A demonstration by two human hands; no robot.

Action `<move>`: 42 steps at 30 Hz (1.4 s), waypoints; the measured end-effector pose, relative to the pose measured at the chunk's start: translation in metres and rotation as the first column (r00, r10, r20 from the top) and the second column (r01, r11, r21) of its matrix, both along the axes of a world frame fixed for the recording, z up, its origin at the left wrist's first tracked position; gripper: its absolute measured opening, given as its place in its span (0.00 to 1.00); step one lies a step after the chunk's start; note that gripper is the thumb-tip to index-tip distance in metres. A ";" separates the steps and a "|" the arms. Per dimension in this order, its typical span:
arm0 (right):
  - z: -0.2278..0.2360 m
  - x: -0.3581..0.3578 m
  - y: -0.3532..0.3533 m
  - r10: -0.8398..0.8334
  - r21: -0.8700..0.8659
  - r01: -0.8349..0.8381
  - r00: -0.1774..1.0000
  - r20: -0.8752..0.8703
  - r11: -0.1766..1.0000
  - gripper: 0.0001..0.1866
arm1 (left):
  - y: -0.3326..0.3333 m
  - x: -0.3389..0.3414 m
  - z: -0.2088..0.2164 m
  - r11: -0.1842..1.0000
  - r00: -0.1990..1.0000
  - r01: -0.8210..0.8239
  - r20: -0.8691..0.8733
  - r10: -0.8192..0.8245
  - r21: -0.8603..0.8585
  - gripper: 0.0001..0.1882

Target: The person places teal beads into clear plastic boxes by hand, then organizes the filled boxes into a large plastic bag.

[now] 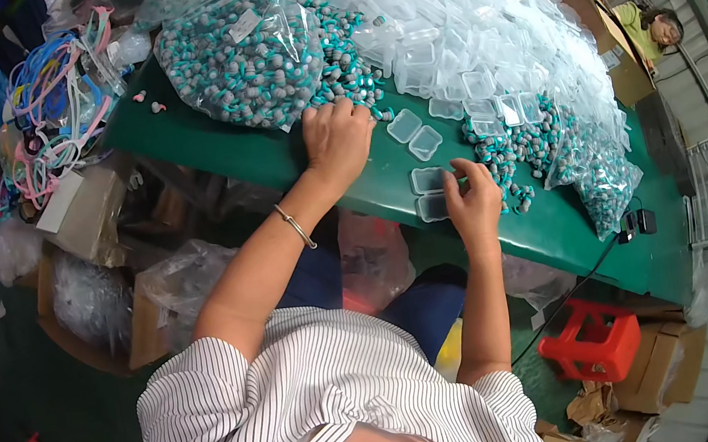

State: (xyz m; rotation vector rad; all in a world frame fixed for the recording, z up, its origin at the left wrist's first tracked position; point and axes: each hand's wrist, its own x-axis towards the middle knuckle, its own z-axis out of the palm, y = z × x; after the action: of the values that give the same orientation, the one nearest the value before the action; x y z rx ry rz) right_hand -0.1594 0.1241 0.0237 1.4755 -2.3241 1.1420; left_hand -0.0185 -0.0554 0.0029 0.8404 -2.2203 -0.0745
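Note:
My left hand [342,140] rests at the table's near side, fingers curled down among small teal-and-grey pieces [346,66] that look like earplugs. What its fingertips hold, if anything, is hidden. Just beyond it lies a bulging clear bag [236,62] full of the same pieces. My right hand [475,200] is beside an open clear plastic box [431,193], thumb and forefinger apart near its right edge. Another open hinged box [414,134] lies between the hands, farther in. More teal-and-grey pieces [511,146] are heaped to the right of my right hand.
A big mound of clear plastic boxes [449,5] covers the far part of the green table [219,155]. Another bag of pieces [598,183] and a black plug with a cable [637,225] sit at right. Red stool [591,340] and cartons stand below. Another person [649,27] is beyond.

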 end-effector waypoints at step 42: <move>0.011 0.013 0.033 0.188 0.102 -0.208 0.966 0.177 0.973 0.11 | 0.097 0.002 0.008 0.765 0.841 0.525 -0.367 -0.398 0.373 0.08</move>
State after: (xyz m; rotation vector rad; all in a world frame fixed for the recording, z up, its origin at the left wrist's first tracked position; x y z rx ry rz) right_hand -0.1464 0.1570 0.0343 1.7530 -2.4372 1.2377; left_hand -0.0169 0.0413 0.0107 0.4450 -2.1218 -0.9420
